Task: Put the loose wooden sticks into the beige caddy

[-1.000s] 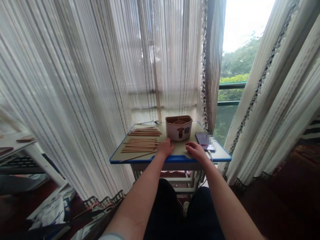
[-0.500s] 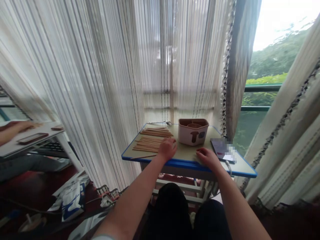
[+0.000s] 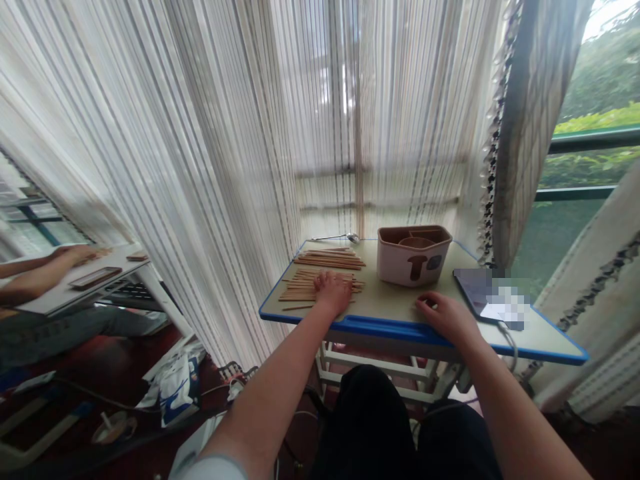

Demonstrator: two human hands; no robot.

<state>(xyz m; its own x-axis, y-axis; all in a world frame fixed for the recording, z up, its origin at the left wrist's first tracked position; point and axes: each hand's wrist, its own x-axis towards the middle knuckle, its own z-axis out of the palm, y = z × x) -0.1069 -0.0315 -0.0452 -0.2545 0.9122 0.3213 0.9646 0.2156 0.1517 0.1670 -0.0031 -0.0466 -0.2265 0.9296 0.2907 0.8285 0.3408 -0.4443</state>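
Observation:
My left hand (image 3: 334, 292) lies over the right part of the nearer group of chopsticks (image 3: 300, 287), fingers spread and touching them. Some sticks under that palm are hidden. A single chopstick (image 3: 299, 308) rests apart, closer to the table's front edge. Behind is a second group of chopsticks (image 3: 327, 259), roughly parallel to the first. On the tabletop near the front edge rests my right hand (image 3: 445, 313), loosely curled, a gap between thumb and fingers and nothing visible in it. Beyond it stands a pinkish utensil holder (image 3: 400, 263) with a brown rim and inner dividers.
A spoon or ladle (image 3: 353, 237) lies at the table's back edge. To the right is a phone or tablet (image 3: 473, 290) with a cable (image 3: 510, 340). Striped curtains (image 3: 225, 133) hang behind. At far left, another person's arms (image 3: 50, 267) rest over a second table (image 3: 55, 300).
My left hand has shifted left onto the chopsticks and its fingers have spread. The lone front stick lies straighter. The view has turned slightly left; my right hand stays by the front edge.

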